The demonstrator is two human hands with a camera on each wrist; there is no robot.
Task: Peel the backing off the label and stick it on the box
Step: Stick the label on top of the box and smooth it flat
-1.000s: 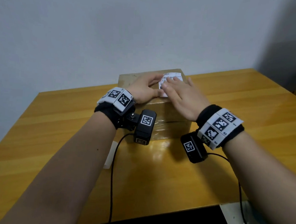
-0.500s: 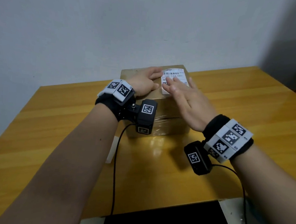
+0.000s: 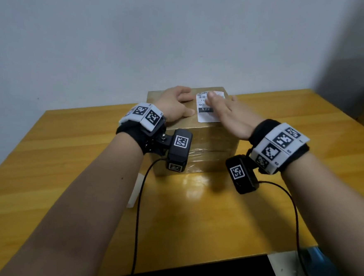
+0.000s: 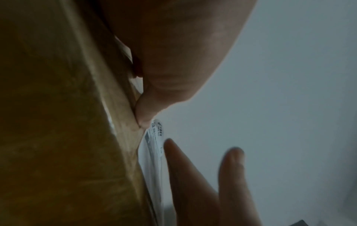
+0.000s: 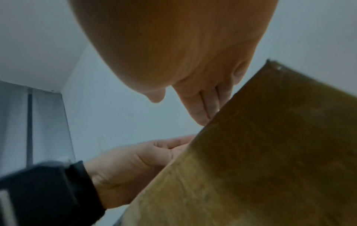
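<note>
Box (image 3: 200,143): brown cardboard, centre of the frame, on my wooden table (image 3: 67,162).

Label (image 3: 208,111): white, barcode at its far end, lying flat on the box top, right of centre.

My left hand (image 3: 174,105): fingers relaxed, resting flat on the box top just left of the label, holding nothing.

My right hand (image 3: 228,113): fingers straight, pressing on the label's right part.

White strip (image 3: 135,190): on the table, lower left of the box, partly hidden by my forearm.
</note>
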